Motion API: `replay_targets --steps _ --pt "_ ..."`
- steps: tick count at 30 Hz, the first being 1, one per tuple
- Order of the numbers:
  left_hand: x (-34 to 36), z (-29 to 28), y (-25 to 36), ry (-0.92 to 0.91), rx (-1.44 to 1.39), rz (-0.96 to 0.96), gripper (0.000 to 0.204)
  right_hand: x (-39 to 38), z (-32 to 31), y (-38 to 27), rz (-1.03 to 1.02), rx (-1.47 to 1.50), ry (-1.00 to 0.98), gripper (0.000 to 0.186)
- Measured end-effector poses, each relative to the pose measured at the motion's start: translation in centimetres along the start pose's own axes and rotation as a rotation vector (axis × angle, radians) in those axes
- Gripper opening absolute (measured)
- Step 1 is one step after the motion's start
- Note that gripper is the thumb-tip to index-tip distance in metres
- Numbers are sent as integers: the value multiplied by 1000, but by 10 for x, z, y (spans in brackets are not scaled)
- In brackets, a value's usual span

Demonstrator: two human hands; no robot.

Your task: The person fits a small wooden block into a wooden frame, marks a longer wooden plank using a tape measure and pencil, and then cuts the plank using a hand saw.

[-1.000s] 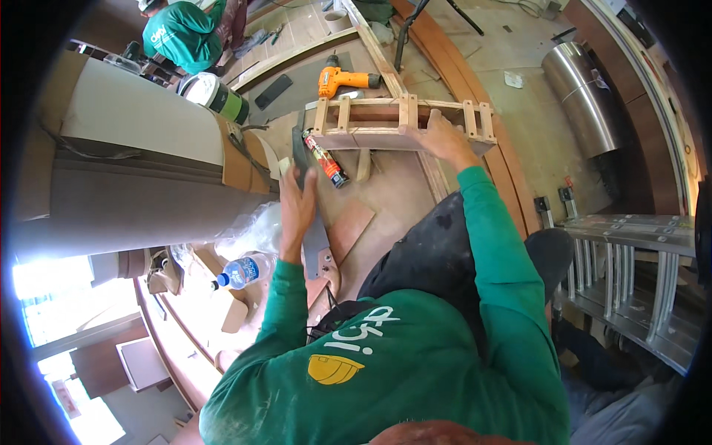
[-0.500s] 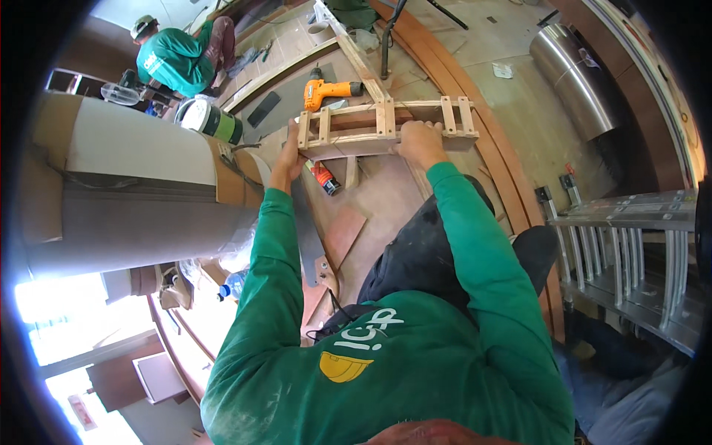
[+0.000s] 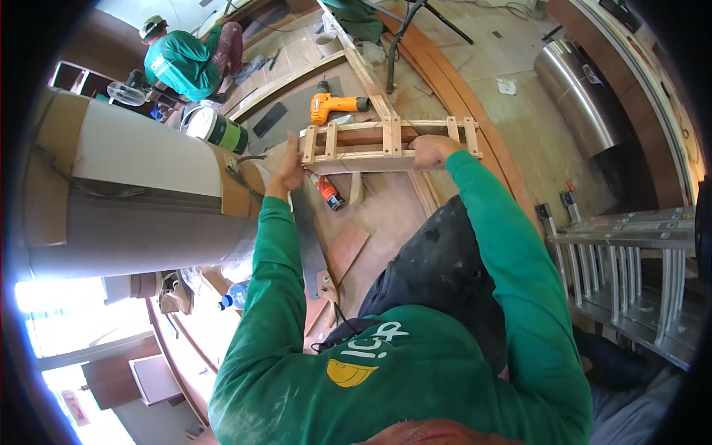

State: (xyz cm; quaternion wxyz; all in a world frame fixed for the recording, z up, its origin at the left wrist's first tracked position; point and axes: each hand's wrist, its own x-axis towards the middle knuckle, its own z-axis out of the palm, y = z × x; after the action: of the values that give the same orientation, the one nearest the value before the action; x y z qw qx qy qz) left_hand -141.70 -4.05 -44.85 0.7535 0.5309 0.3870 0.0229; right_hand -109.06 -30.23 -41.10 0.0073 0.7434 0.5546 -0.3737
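A: What do the hands hold?

B: Both are on a wooden frame (image 3: 386, 142), shaped like a short ladder: two long rails joined by short pale cross pieces. The left hand (image 3: 288, 172) presses with open fingers against the left end. The right hand (image 3: 429, 150) is closed around the lower rail, more to the right. I think one hand at each side keeps the long piece level and steady.

A: Where is the frame?

B: In front of the person, above the plywood floor (image 3: 386, 215), lifted in the hands, I think, though I cannot tell if it rests on something.

A: What lies around it?

B: An orange drill (image 3: 331, 105) lies just behind the frame. A small red and black tube (image 3: 327, 190) lies under it on the floor. A hand saw (image 3: 311, 245) with a flat grey blade lies beside the left arm. At the right there is a metal ladder (image 3: 630, 259), smooth and shiny. Far at the left, another person in green (image 3: 182, 63) is crouching.
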Motion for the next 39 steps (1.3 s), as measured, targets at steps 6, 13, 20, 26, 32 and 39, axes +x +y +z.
replay_targets --steps 6,13,20,26,32,39 --pt "-2 27 38 -51 102 -5 102 5 5 -1 3 -16 18 47" --pt "4 46 47 89 326 -113 96 -1 8 -22 101 -40 61 43" --pt "6 48 47 34 159 -159 87 6 9 -20 151 -26 8 44" --pt "12 40 34 28 79 -94 83 7 14 -18 66 -60 153 42" --pt "1 57 47 129 231 -117 83 -1 9 -18 45 -32 125 51" --pt "6 49 34 67 198 -25 93 -19 27 -25 207 -89 401 72"
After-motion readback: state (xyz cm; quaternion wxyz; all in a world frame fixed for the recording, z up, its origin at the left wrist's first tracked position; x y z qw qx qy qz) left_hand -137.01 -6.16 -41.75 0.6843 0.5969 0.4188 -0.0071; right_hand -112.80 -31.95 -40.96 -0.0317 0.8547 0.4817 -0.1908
